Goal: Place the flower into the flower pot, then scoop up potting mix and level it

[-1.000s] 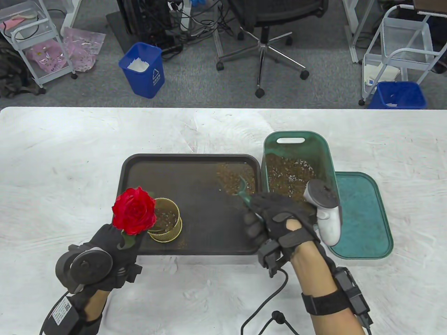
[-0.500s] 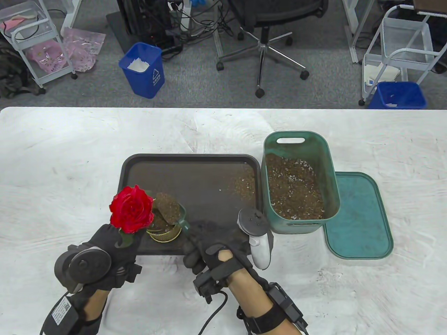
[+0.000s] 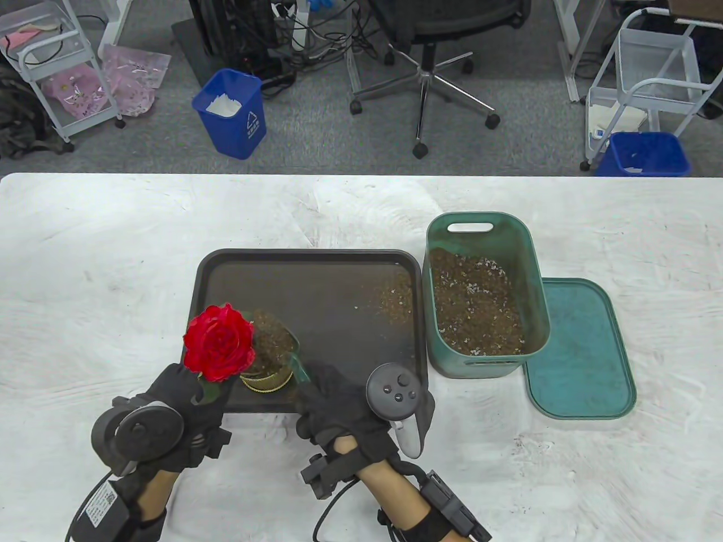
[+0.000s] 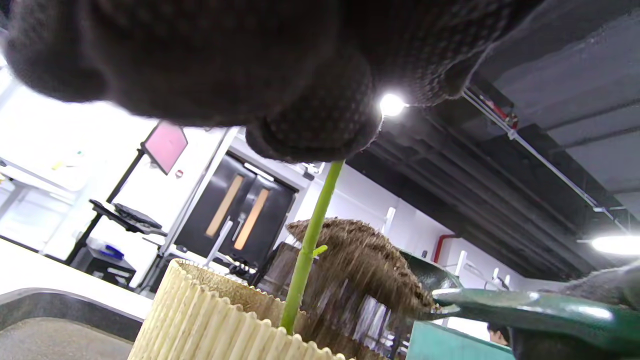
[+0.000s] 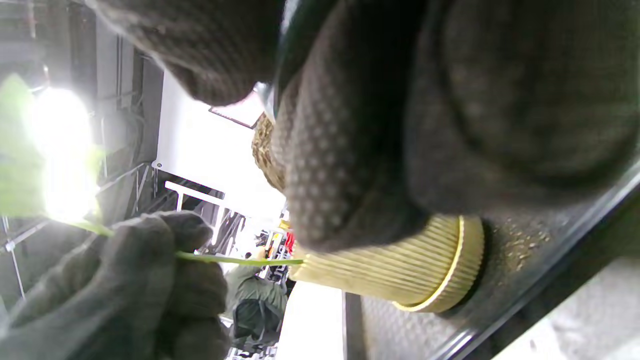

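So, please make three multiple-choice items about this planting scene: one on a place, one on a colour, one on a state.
1. Where does the flower pot stand?
A. in the dark tray
B. on the green lid
C. in the green bin

2. What colour is the flower?
A. yellow
B. white
C. red

3. What is the scoop doing?
A. lying empty on the table
B. tipping potting mix over the pot
C. buried in the bin

Answers: 1 A, the pot sits at the tray's near left corner; 2 C, the bloom is red; 3 B, the right hand holds it loaded and mix falls, while the left hand holds the stem.
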### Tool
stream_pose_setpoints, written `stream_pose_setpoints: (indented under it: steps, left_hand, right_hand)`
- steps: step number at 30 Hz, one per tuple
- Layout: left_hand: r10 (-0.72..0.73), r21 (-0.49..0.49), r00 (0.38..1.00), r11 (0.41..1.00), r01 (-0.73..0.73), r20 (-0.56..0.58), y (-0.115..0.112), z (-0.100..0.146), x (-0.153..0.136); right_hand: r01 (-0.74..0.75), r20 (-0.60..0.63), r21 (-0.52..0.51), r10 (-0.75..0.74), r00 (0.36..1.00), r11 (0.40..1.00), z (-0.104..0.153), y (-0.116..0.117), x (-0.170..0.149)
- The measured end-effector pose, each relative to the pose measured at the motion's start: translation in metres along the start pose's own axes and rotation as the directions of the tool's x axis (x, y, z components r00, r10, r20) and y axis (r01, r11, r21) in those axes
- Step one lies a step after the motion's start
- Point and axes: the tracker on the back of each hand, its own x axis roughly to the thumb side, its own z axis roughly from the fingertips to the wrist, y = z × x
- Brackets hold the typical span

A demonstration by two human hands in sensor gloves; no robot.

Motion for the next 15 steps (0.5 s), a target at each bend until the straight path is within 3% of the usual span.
stream_pose_setpoints:
  steps: [8, 15]
  left_hand:
    - [-0.004, -0.002, 1.000, 1.000, 0.004, 0.010, -0.001, 0.001, 0.002]
    - [-0.007, -0.003, 1.000, 1.000, 0.007, 0.015, -0.001, 0.001, 0.003]
  right_hand:
    - [-0.149, 0.071, -0.042, 0.152, 0.986, 0.988, 0.003, 0.012, 0.000]
    - [-0.330, 0.159, -0.128, 0.348, 0.924, 0.935, 0.006, 0.019, 0.004]
